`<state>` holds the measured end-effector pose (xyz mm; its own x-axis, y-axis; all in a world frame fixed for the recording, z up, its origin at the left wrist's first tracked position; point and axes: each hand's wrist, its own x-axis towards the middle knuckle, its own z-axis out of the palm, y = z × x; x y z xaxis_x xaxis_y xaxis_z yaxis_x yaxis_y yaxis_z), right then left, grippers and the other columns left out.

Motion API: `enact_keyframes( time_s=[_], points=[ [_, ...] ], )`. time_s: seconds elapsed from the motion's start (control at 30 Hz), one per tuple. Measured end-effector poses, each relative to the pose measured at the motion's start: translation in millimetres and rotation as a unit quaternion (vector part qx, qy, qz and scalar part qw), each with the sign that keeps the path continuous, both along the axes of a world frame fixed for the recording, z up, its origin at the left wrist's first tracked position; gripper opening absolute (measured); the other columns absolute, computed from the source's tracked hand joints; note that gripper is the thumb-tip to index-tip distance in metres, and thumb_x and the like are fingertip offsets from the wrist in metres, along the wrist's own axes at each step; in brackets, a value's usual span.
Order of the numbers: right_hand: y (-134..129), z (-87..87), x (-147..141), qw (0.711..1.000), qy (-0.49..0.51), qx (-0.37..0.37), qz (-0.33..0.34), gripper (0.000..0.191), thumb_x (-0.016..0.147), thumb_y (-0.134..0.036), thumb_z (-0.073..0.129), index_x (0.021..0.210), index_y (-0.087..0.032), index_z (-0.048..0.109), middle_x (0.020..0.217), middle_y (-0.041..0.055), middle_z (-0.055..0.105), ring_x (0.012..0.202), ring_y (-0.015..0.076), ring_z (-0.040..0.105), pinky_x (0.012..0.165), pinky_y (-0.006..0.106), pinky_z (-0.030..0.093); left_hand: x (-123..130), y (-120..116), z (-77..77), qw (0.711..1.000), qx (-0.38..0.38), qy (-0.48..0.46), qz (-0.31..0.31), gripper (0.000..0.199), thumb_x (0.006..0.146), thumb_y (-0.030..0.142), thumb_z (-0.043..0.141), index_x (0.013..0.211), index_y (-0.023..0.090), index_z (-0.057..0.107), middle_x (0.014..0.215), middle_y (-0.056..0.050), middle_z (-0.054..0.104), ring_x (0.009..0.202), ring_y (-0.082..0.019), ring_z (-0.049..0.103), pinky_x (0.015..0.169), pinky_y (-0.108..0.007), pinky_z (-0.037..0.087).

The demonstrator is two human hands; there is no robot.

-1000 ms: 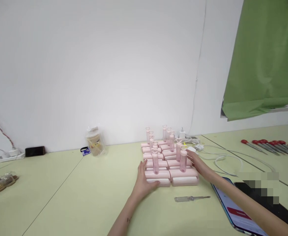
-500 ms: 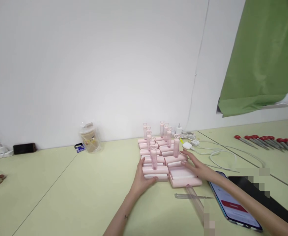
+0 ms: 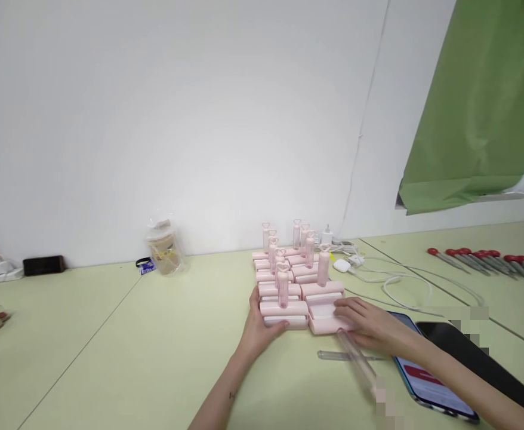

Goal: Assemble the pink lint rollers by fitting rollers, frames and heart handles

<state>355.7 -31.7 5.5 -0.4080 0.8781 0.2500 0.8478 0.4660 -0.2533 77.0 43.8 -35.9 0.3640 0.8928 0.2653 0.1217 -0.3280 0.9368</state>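
Two rows of pink lint rollers (image 3: pixel 273 273) stand close together, most with clear pink handles upright and heart-shaped loops on top. My left hand (image 3: pixel 258 325) grips the front roller of the left row (image 3: pixel 284 309), thumb along its front and fingers behind its left end. The front roller of the right row (image 3: pixel 327 325) lies with its handle (image 3: pixel 358 361) slanting toward me and its inside facing up. My right hand (image 3: pixel 363 322) is closed over its right end, fingertips on the pale inner part. A thin clear stick (image 3: pixel 333 356) passes under that handle.
A lit phone (image 3: pixel 441 394) and a black flat object (image 3: pixel 472 358) lie by my right forearm. White cables (image 3: pixel 391 280) and chargers are behind. Red-ended grey tools (image 3: pixel 481 257) lie far right. A bagged cup (image 3: pixel 166 248) and a dark phone (image 3: pixel 44 265) stand by the wall.
My right hand has come nearer, from the second roller of the right row to the right end of the front one. My left hand keeps its grip.
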Motion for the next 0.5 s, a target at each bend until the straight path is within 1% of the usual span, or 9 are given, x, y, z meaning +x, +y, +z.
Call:
enact_keyframes(
  time_s=[0.1, 0.17, 0.23, 0.3, 0.33, 0.43, 0.47, 0.5],
  points=[
    [5.9, 6.6, 8.3, 0.999, 0.037, -0.005, -0.009, 0.027, 0.088, -0.038, 0.045, 0.107, -0.024, 0.058, 0.112, 0.0093, 0.061, 0.104, 0.0278, 0.055, 0.088, 0.041, 0.045, 0.1, 1.2, -2.0, 1.0, -0.001, -0.012, -0.002, 0.093, 0.064, 0.026, 0.071, 0.136, 0.021, 0.014, 0.139, -0.011, 0.035, 0.126, -0.026, 0.037, 0.104, -0.039, 0.031],
    [10.3, 7.8, 12.4, 0.998, 0.061, -0.012, -0.018, 0.028, 0.089, -0.041, 0.043, 0.107, -0.026, 0.057, 0.113, 0.0082, 0.06, 0.107, 0.0274, 0.054, 0.09, 0.039, 0.045, 0.1, 2.1, -3.1, 1.0, -0.004, -0.019, -0.007, 0.091, 0.065, 0.026, 0.071, 0.136, 0.02, 0.015, 0.138, -0.012, 0.037, 0.124, -0.026, 0.038, 0.103, -0.039, 0.032],
    [16.3, 2.9, 14.5, 0.996, 0.085, -0.014, -0.035, 0.03, 0.089, -0.043, 0.041, 0.108, -0.026, 0.056, 0.118, 0.0089, 0.055, 0.114, 0.0276, 0.049, 0.096, 0.04, 0.041, 0.1, 2.7, -3.9, 1.0, -0.008, -0.024, -0.011, 0.09, 0.065, 0.026, 0.072, 0.135, 0.021, 0.016, 0.138, -0.012, 0.037, 0.124, -0.026, 0.039, 0.102, -0.039, 0.033],
    [23.1, -7.4, 14.9, 0.992, 0.111, -0.006, -0.065, 0.038, 0.088, -0.045, 0.04, 0.117, -0.023, 0.049, 0.125, 0.0124, 0.046, 0.123, 0.029, 0.039, 0.102, 0.043, 0.033, 0.3, 2.6, -4.5, 0.999, -0.011, -0.028, -0.012, 0.09, 0.064, 0.026, 0.072, 0.135, 0.02, 0.016, 0.138, -0.013, 0.037, 0.124, -0.026, 0.039, 0.102, -0.039, 0.032],
    [26.6, -13.7, 14.6, 0.989, 0.125, -0.002, -0.081, 0.047, 0.085, -0.048, 0.044, 0.123, -0.021, 0.043, 0.13, 0.0145, 0.04, 0.127, 0.0307, 0.032, 0.104, 0.045, 0.028, 0.5, 2.4, -4.7, 0.999, -0.012, -0.03, -0.011, 0.091, 0.063, 0.025, 0.072, 0.135, 0.019, 0.016, 0.137, -0.013, 0.037, 0.124, -0.026, 0.039, 0.103, -0.039, 0.032],
    [36.6, -30.4, 12.6, 0.979, 0.166, 0.001, -0.121, 0.094, 0.066, -0.055, 0.063, 0.136, -0.014, 0.018, 0.142, 0.0208, 0.018, 0.134, 0.0385, 0.01, 0.107, 0.053, 0.018, 1.8, 1.6, -5.2, 0.999, -0.016, -0.039, -0.006, 0.096, 0.06, 0.022, 0.074, 0.135, 0.017, 0.014, 0.134, -0.014, 0.041, 0.121, -0.026, 0.041, 0.102, -0.038, 0.033],
    [39.6, -34.1, 11.8, 0.975, 0.181, -0.005, -0.131, 0.103, 0.061, -0.056, 0.067, 0.138, -0.012, 0.013, 0.144, 0.0221, 0.015, 0.133, 0.0404, 0.009, 0.106, 0.054, 0.018, 2.4, 1.5, -5.3, 0.999, -0.018, -0.045, -0.004, 0.097, 0.059, 0.021, 0.074, 0.135, 0.017, 0.013, 0.134, -0.014, 0.042, 0.12, -0.027, 0.043, 0.1, -0.038, 0.035],
    [42.2, -36.8, 11.0, 0.971, 0.196, -0.016, -0.136, 0.106, 0.06, -0.056, 0.068, 0.138, -0.012, 0.012, 0.143, 0.0225, 0.017, 0.133, 0.0414, 0.013, 0.105, 0.054, 0.022, 3.1, 1.6, -5.5, 0.999, -0.019, -0.05, -0.003, 0.098, 0.058, 0.021, 0.074, 0.135, 0.017, 0.014, 0.133, -0.014, 0.043, 0.119, -0.027, 0.044, 0.099, -0.037, 0.036]
  ],
)
